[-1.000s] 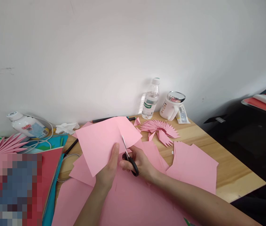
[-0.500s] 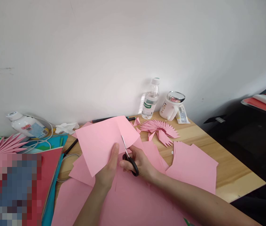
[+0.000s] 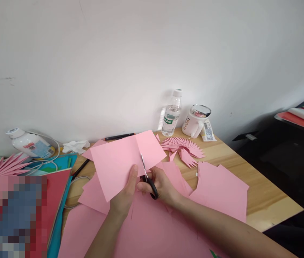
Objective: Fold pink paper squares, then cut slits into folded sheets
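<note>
My left hand (image 3: 126, 193) grips a sheet of pink paper (image 3: 114, 161) near its lower right edge, thumb on top and fingers hidden beneath. In my right hand (image 3: 162, 186) is a pair of black-handled scissors (image 3: 152, 187), its blades lying on the cut line through the sheet and pointing away from me. Right of the blades, a strip (image 3: 150, 148) of the same sheet bends away at an angle. Beneath both hands lie large pink sheets (image 3: 146, 229). A fan of folded pink paper (image 3: 183, 145) rests beyond my right hand.
A water bottle (image 3: 171, 114) and a lidded white mug (image 3: 195, 122) stand by the wall, next to a small packet (image 3: 208, 130). More cut pink sheets (image 3: 222, 190) lie at right on the wooden table (image 3: 275, 204). At left are a white bottle (image 3: 31, 143), cables and a red folder (image 3: 57, 186).
The held sheet has shifted slightly to the right. Its right-hand strip now stands further up and out from the rest, and the scissor blades look closer together.
</note>
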Motion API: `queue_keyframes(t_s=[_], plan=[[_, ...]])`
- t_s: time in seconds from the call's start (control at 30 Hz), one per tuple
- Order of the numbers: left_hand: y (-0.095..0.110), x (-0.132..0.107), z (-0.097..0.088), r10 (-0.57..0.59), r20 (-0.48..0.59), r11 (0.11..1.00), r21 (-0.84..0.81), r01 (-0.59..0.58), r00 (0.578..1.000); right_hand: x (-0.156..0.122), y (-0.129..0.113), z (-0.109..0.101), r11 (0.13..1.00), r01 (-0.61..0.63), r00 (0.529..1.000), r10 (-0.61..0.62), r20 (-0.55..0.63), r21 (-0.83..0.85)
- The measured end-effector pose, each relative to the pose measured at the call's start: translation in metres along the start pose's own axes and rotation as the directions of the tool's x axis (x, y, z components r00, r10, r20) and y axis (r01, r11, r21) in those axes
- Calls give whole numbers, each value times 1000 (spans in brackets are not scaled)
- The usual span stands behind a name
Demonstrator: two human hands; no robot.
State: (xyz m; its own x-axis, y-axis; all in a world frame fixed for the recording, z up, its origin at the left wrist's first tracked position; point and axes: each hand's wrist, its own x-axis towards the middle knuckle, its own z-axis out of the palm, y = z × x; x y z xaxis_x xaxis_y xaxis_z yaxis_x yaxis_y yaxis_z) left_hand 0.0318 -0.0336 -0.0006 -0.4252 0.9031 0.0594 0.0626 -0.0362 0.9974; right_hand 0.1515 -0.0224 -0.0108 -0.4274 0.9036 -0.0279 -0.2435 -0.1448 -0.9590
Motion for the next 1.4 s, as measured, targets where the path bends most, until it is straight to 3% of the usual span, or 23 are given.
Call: queue_keyframes(t_s=[0.47, 1.13, 1.4], plan=[[0, -1, 1, 54, 23, 998, 39, -55, 998, 0, 0, 0, 1000, 0, 1000, 1, -29, 19], [-3, 0, 1, 29, 11, 1000, 3, -29, 1000, 1, 5, -2, 998, 39, 999, -41, -36, -46], [-2, 0, 0, -26, 57, 1000, -2, 26, 998, 1, 3, -3, 994, 14, 999, -20, -51, -105]])
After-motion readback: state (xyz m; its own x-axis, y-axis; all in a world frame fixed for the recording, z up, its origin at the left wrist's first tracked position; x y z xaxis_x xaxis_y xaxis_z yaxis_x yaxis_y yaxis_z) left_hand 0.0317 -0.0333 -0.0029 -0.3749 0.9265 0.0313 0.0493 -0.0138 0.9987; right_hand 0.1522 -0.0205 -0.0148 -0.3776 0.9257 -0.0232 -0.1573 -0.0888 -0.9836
